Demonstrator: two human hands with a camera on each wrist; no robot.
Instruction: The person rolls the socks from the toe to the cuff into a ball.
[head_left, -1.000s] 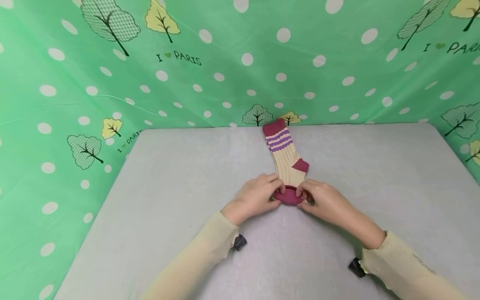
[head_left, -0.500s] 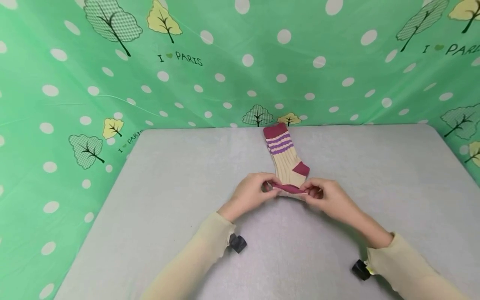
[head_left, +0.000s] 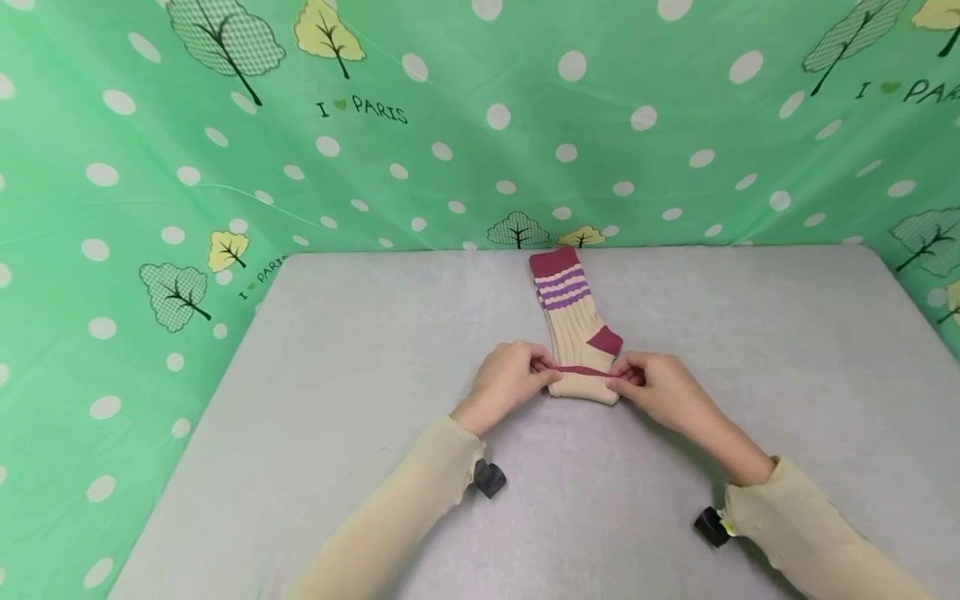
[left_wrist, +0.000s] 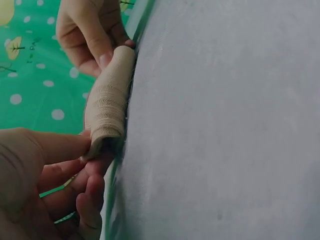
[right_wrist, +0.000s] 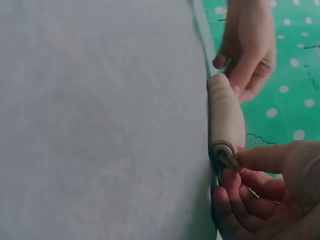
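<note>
A cream sock (head_left: pixel 572 329) with a maroon cuff and heel and purple stripes lies on the table, its cuff at the far edge. Its near end is folded over into a thick cream roll, with a thin maroon line along the top. My left hand (head_left: pixel 512 375) pinches the roll's left end between thumb and fingers. At the right end, my right hand (head_left: pixel 660 387) pinches it the same way. The left wrist view shows the ribbed roll (left_wrist: pixel 107 100) between both hands; in the right wrist view the roll's end (right_wrist: pixel 225 150) shows folded layers.
The grey table (head_left: pixel 360 350) spreads around the sock. A green curtain (head_left: pixel 450 108) with white dots and trees hangs behind and at the sides. A small black device (head_left: pixel 489 478) sits at the left sleeve, another black device (head_left: pixel 711 527) at the right.
The maroon toe, facing up a second ago, has been turned over away from me. Cream fabric now covers the fold, leaving a thin maroon line. Both hands stay at its ends.
</note>
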